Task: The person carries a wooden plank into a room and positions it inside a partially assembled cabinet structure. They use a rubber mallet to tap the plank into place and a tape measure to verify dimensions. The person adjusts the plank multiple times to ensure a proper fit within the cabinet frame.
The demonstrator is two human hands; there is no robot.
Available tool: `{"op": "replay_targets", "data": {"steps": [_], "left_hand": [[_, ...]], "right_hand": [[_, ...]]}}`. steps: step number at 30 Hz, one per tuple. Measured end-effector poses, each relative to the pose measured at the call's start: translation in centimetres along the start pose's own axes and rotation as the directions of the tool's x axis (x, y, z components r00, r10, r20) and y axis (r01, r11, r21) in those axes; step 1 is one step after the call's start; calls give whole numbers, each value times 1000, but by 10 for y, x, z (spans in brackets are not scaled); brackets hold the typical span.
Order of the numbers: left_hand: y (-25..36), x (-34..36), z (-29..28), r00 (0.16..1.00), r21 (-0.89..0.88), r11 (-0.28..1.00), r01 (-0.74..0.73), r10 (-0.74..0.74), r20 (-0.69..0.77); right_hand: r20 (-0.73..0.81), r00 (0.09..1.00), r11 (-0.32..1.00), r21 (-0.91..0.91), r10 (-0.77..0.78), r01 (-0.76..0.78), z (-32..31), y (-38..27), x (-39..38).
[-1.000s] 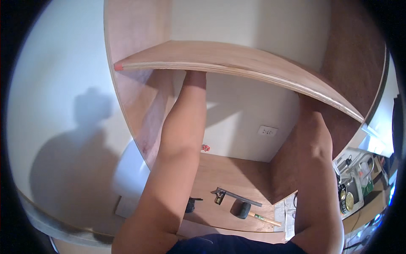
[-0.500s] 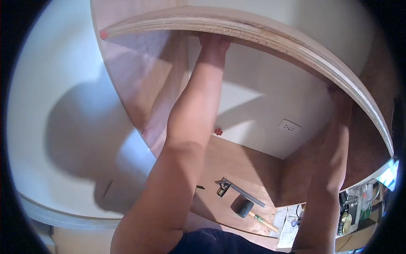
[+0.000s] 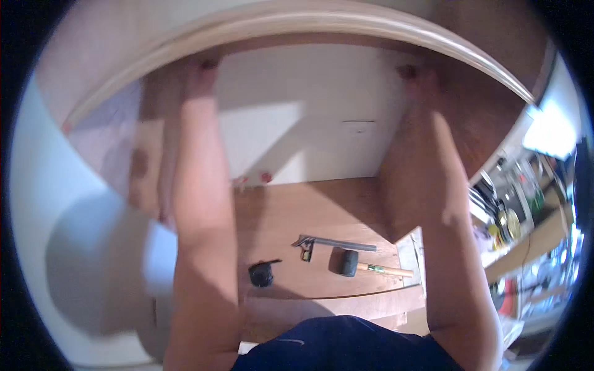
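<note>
Overhead, a plywood shelf panel (image 3: 309, 23) spans the cabinet, its front edge curved by the lens. Both my arms reach up beneath it. My left hand (image 3: 201, 80) is at the panel's underside, close to the left side wall. At the right, my right hand (image 3: 422, 80) is raised to the underside beside the right side wall. Blur and shadow hide the fingers of both hands, so their grip does not show. Below, a combination square (image 3: 340, 243) lies on the cabinet's wooden bottom (image 3: 284, 216), with a black-headed mallet (image 3: 348, 263) next to it.
A dark object (image 3: 262, 274), perhaps a tape measure, lies left of the mallet. Red tap knobs (image 3: 265, 177) and a wall socket (image 3: 359, 127) are on the white back wall. Cluttered tools and containers (image 3: 504, 216) stand outside at the right.
The view has turned and levelled. My left hand has moved left along the panel's underside, toward the left wall. My right hand remains up under the panel. The dark object has come fully into sight.
</note>
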State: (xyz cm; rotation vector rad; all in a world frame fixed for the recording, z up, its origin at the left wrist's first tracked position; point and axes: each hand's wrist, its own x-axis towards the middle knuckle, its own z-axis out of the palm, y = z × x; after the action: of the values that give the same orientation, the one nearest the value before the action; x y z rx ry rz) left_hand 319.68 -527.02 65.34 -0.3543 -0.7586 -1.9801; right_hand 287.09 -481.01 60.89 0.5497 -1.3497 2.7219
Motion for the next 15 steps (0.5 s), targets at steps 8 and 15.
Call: {"op": "replay_targets", "data": {"steps": [8, 15], "left_hand": [[60, -90, 32, 790, 645, 756, -111, 461, -404], [114, -260, 111, 306, 670, -251, -698, 742, 596]], "right_hand": [[118, 840, 728, -446, -529, 521, 49, -23, -132], [578, 390, 52, -514, -717, 856, 3, -144, -274]]}}
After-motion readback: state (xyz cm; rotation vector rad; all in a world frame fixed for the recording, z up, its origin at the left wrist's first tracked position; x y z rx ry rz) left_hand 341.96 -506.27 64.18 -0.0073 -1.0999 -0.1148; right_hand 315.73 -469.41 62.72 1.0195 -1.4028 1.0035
